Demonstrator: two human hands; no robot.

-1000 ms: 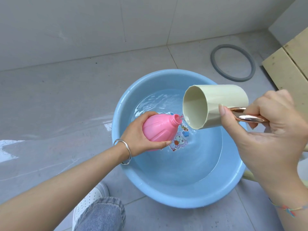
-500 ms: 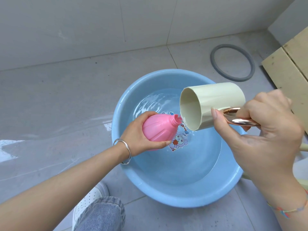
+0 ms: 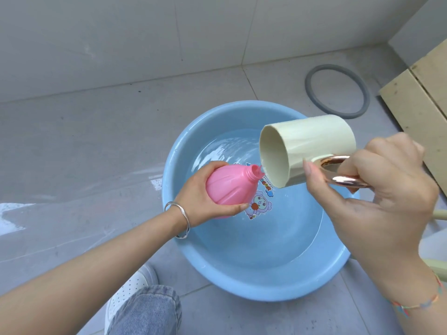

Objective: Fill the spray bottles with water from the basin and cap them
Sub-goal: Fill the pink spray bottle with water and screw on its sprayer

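Observation:
My left hand grips a pink uncapped spray bottle, tilted with its open neck toward the right, over a light blue basin of water on the floor. My right hand holds a pale cream cup by its shiny copper-coloured handle. The cup lies almost on its side, mouth to the left, its lower rim right beside the bottle's neck. A thin trickle runs from the rim at the neck. No bottle cap is visible.
The basin has a cartoon sticker on its bottom. A grey rubber ring lies on the tiled floor behind it. Wooden boards stand at the right. My knee in jeans and a white shoe sit by the basin's near-left side.
The cup has tipped further and shifted left, bringing its rim against the bottle's neck. The bottle and my left hand have stayed nearly still.

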